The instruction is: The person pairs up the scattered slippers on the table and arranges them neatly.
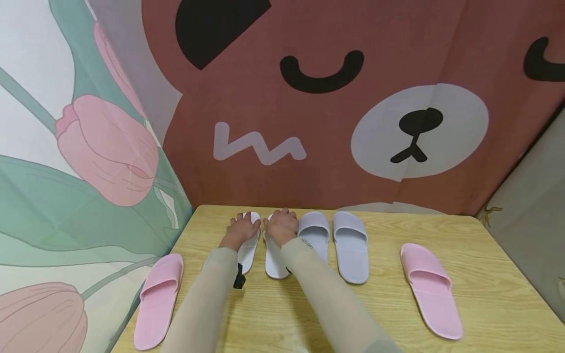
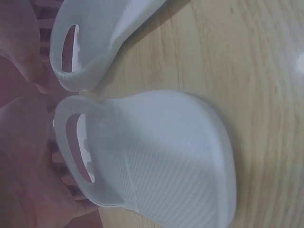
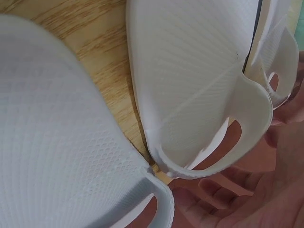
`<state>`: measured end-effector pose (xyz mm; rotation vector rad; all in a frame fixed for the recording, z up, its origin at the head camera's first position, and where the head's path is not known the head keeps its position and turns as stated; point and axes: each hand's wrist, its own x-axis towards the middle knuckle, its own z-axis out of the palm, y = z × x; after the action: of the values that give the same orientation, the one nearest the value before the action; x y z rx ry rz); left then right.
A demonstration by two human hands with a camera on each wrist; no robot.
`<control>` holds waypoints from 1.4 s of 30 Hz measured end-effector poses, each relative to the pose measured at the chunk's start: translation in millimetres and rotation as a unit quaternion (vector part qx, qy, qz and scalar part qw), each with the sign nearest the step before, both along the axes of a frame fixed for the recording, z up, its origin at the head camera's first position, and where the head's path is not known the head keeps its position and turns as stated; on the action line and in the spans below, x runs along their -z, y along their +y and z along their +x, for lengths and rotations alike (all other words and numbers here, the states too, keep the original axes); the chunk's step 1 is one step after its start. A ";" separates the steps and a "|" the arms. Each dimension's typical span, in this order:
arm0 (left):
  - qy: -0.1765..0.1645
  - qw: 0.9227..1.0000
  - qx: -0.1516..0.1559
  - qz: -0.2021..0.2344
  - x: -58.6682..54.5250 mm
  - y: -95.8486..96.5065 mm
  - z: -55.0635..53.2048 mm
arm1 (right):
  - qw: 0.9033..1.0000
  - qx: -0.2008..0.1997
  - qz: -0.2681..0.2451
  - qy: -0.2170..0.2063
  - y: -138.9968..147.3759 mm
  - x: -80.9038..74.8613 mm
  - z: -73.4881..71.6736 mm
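My left hand point(image 1: 242, 229) lies over the strap end of a white slipper point(image 1: 248, 257), its fingers curling round it. Just to the right, my right hand point(image 1: 282, 225) grips the strap end of a second white slipper point(image 1: 274, 262). Both slippers lie side by side, heels toward me, with a narrow gap. In the left wrist view, the left-hand slipper point(image 2: 175, 142) shows its ribbed sole, and fingers appear beyond the strap. The right wrist view shows the second slipper point(image 3: 190, 71) with fingers point(image 3: 242, 178) around its strap. The toe tips are partly hidden by my hands.
Two pale grey-lavender slippers, a nearer one point(image 1: 314, 224) and another point(image 1: 351, 245), stand right of my right hand. One pink slipper point(image 1: 159, 304) lies at the table's left edge, another point(image 1: 434, 299) at right. A printed bear cloth point(image 1: 265, 108) hangs behind the wooden table point(image 1: 388, 314).
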<state>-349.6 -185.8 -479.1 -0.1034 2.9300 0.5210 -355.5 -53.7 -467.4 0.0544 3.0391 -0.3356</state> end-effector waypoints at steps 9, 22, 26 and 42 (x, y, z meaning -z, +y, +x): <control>0.011 1.000 0.001 -0.008 -2.2 1.1 2.4 | 1.000 -0.010 0.002 0.012 4.7 -7.0 6.0; 0.014 1.000 -0.001 -0.011 -3.0 -0.6 3.5 | 0.999 -0.023 0.005 0.040 13.8 -8.7 9.3; 0.017 1.000 0.004 -0.017 -4.3 -1.7 5.8 | 0.999 -0.023 0.008 0.047 17.0 -10.1 12.1; 0.022 0.999 0.011 -0.023 -9.7 -6.9 16.5 | 0.999 -0.018 0.011 0.046 29.2 -10.5 12.6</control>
<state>-333.1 -192.7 -469.5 -0.0661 2.9832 0.4571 -342.9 -24.5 -457.0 -0.0155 3.1312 -0.3089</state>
